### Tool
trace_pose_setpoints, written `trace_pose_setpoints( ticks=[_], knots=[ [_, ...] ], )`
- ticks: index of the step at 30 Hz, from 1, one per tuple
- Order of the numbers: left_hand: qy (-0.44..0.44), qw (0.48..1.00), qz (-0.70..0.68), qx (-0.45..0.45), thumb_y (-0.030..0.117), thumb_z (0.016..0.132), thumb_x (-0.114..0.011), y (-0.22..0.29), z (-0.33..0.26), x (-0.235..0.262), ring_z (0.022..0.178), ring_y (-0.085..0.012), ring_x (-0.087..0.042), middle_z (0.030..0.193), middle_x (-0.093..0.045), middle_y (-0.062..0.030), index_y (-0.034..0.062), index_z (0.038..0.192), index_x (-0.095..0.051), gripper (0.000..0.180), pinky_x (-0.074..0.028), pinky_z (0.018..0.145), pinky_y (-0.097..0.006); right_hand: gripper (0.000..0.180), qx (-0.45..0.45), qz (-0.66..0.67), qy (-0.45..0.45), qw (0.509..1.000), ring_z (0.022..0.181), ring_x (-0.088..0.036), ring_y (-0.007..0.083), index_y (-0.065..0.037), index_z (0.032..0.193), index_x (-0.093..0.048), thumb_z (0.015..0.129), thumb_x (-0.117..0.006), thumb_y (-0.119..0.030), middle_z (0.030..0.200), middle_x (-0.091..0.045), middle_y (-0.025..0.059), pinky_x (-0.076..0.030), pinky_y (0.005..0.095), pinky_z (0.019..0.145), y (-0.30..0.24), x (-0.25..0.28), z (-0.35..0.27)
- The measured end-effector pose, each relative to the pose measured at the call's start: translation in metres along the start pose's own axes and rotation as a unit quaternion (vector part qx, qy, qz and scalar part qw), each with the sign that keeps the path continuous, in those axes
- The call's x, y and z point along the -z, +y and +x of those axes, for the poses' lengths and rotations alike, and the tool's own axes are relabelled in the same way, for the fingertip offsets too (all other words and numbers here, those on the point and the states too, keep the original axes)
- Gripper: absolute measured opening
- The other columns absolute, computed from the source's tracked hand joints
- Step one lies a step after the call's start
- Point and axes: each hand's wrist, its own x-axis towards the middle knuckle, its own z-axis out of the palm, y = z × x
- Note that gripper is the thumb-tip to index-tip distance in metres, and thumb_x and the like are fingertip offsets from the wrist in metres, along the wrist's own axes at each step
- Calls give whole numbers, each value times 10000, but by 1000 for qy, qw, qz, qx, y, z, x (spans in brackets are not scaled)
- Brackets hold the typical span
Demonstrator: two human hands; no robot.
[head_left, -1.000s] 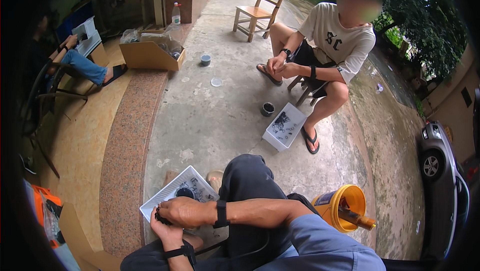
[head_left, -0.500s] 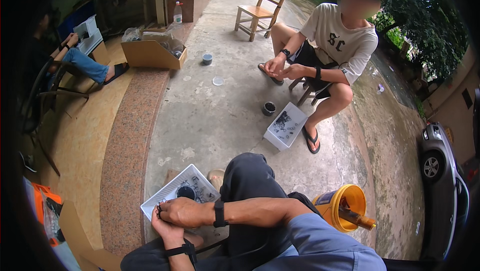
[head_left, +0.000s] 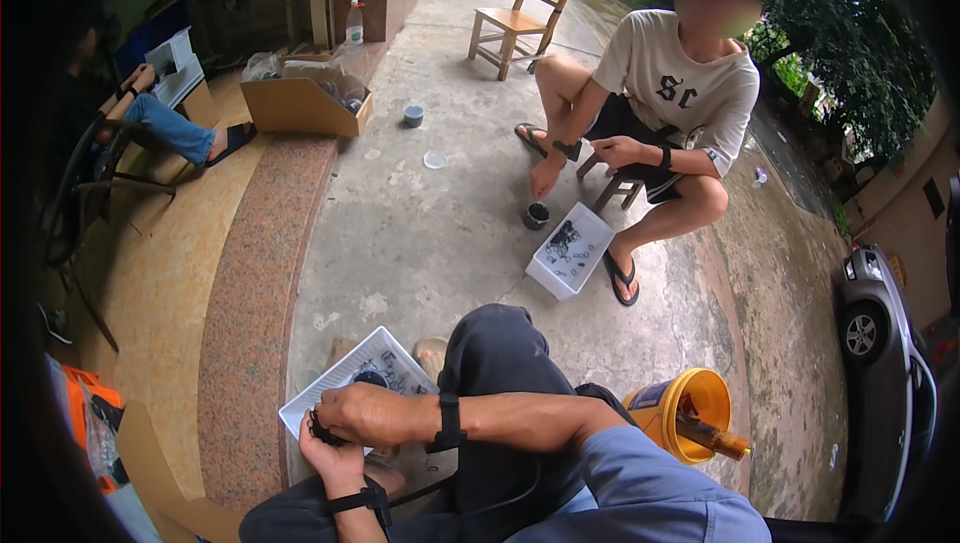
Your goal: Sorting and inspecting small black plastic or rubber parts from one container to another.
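Small black pieces (head_left: 320, 431) sit between the person's two hands, toward seven o'clock in the view. The left hand (head_left: 335, 460) cups them from below, its fingers curled around them. The right hand (head_left: 372, 414) bends down over them from three o'clock; its fingertips are hidden, so whether they are clamped or apart I cannot tell. Just beyond the hands, at one o'clock, a white tray (head_left: 297, 405) holds a round dark tub (head_left: 374, 379), partly covered by the right hand, and scattered loose pieces (head_left: 397, 380). At three o'clock from the hands stands a yellow bucket (head_left: 660, 431) with a brown object (head_left: 712, 437) leaning in it.

Toward two o'clock lies a second white tray (head_left: 548, 283), a small black tub (head_left: 537, 220) beside it. A seated co-worker (head_left: 675, 108) reaches one hand (head_left: 545, 178) down just above that tub. Near twelve o'clock, a bluish tub (head_left: 413, 118) and a clear lid (head_left: 434, 160) rest on the concrete, beside an open cardboard box (head_left: 300, 121). A wooden chair (head_left: 508, 23) stands farther off at one o'clock.
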Motion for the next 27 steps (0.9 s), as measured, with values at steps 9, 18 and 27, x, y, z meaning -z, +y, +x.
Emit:
trace_pose_setpoints(
  ticks=[9,18,27],
  knots=[
    [3,999,-46,-18,233,959,-525,5,2,7,847,-193,-652,873,-673,-56,86,866,-633,204,-571,796,-361,66,-107,-25,-26,994,743,-632,368,-3,830,-601,796,-631,-52,817,-598,191,-496,441,652,8,16,-10],
    [-17,997,-71,-14,169,933,-527,11,7,0,858,-204,-602,834,-605,-54,78,801,-548,161,-516,843,-341,128,-134,-82,-50,986,781,-611,370,4,816,-614,697,-617,-42,839,-614,187,-499,401,672,54,-1,-24],
    [-10,988,-151,-11,205,954,-508,23,6,15,939,-307,-630,894,-645,-99,25,866,-600,220,-548,879,-444,70,-205,-71,-31,976,794,-649,402,14,843,-650,775,-635,4,817,-648,222,-520,443,715,29,-2,-2]
  ],
)
